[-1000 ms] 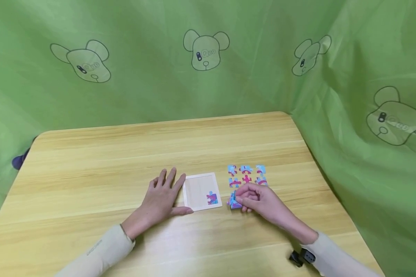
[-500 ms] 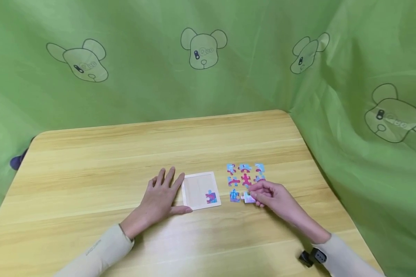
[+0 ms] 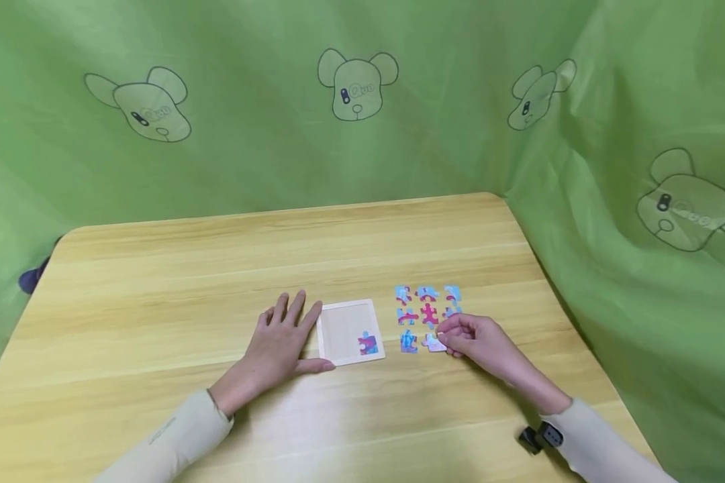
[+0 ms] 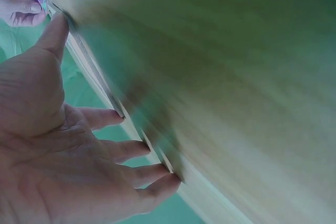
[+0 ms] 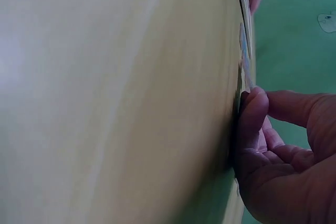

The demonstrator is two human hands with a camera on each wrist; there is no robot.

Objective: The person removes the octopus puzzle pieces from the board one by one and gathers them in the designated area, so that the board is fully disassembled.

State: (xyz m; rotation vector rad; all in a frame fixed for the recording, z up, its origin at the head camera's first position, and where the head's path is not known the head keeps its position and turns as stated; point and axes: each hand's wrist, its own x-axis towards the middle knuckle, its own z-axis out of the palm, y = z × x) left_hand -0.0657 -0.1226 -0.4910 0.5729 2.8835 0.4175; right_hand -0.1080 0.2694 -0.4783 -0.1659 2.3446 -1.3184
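My left hand (image 3: 274, 342) lies with spread, straight fingers on the table, its thumb and index finger touching the left side of a square wooden puzzle tray (image 3: 341, 332). One pink-and-blue jigsaw piece (image 3: 368, 343) sits in the tray's lower right corner. To the right, my right hand (image 3: 474, 342) pinches a pale jigsaw piece (image 3: 435, 343) between thumb and fingers. The right wrist view shows that piece (image 5: 245, 56) tilted, edge-on, past the fingertips. Beside it lies a blue-purple piece (image 3: 408, 341). Behind are rows of pieces, including a pink centre piece (image 3: 429, 313); the right hand partly covers one.
The wood-grain table (image 3: 217, 268) extends around the tray and pieces. A green curtain (image 3: 248, 134) with bear-head drawings hangs behind and along the right side. A small black device (image 3: 540, 437) is worn at the right sleeve.
My right hand has moved right, from over the blue-purple piece to the pale piece, which it now pinches and tilts. The blue-purple piece lies uncovered. The left hand stays at the tray.
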